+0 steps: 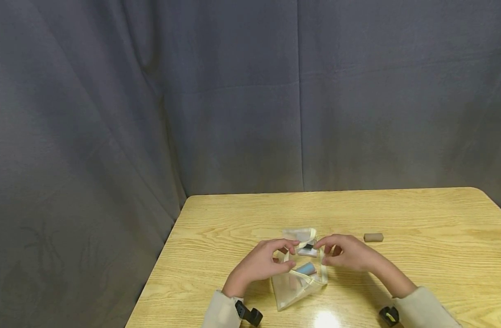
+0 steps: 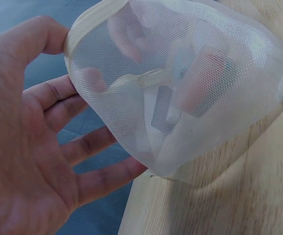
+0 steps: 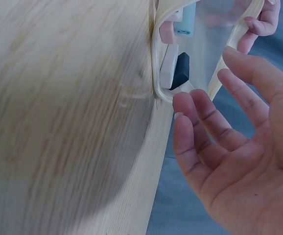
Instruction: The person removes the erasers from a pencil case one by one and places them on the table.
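Note:
A pale mesh zip pouch (image 1: pixel 289 294) stands with its mouth spread on the table. My left hand (image 1: pixel 262 260) pinches its rim, the thumb outside and the index finger behind the mesh in the left wrist view. Beside the opposite rim is my right hand (image 1: pixel 348 253), fingers loosely bent and gripping nothing; whether the fingertips touch the rim I cannot tell. Inside the pouch lie a light blue piece (image 3: pixel 185 22), a pink block (image 3: pixel 167 33), a white block (image 3: pixel 169 66) and a black block (image 3: pixel 180 71). Through the mesh a red and green item (image 2: pixel 207 81) shows blurred.
A small brown block (image 1: pixel 373 237) lies on the wooden table (image 1: pixel 234 214), beyond and right of my right hand. Dark grey curtains (image 1: pixel 234 114) hang behind the table and along its left side. The table's near edge shows close to the pouch in the wrist views.

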Demonstrator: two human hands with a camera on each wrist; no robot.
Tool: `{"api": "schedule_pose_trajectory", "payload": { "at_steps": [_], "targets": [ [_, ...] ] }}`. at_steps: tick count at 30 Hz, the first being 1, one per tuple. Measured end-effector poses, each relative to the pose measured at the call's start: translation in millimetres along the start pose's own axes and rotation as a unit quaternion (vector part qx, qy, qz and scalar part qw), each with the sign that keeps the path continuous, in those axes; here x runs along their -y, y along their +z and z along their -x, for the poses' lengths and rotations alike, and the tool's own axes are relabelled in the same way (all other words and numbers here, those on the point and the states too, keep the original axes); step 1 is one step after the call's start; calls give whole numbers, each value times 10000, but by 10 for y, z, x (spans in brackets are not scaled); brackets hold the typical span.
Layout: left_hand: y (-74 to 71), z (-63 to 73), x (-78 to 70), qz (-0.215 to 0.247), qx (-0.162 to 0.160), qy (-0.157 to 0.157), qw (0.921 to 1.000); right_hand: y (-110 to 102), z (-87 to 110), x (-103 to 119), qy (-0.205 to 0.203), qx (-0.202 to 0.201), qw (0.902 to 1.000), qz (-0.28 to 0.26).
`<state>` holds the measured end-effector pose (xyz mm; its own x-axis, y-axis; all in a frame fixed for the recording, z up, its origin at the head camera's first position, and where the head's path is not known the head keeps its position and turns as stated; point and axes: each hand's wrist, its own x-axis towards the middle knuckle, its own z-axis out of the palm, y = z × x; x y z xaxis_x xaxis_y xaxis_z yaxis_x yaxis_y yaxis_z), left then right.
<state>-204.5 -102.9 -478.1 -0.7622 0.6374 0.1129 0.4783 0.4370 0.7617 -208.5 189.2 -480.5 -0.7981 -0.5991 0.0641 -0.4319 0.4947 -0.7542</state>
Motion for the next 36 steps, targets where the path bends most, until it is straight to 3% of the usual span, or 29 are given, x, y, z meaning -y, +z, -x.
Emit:
{"api": "schedule_pose_trajectory", "payload": {
  "at_steps": [36],
  "targets": [
    [1, -4, -14, -203, -3, 101, 9997, 139, -104, 32, -265, 392, 9989, -8]
  ]
}}
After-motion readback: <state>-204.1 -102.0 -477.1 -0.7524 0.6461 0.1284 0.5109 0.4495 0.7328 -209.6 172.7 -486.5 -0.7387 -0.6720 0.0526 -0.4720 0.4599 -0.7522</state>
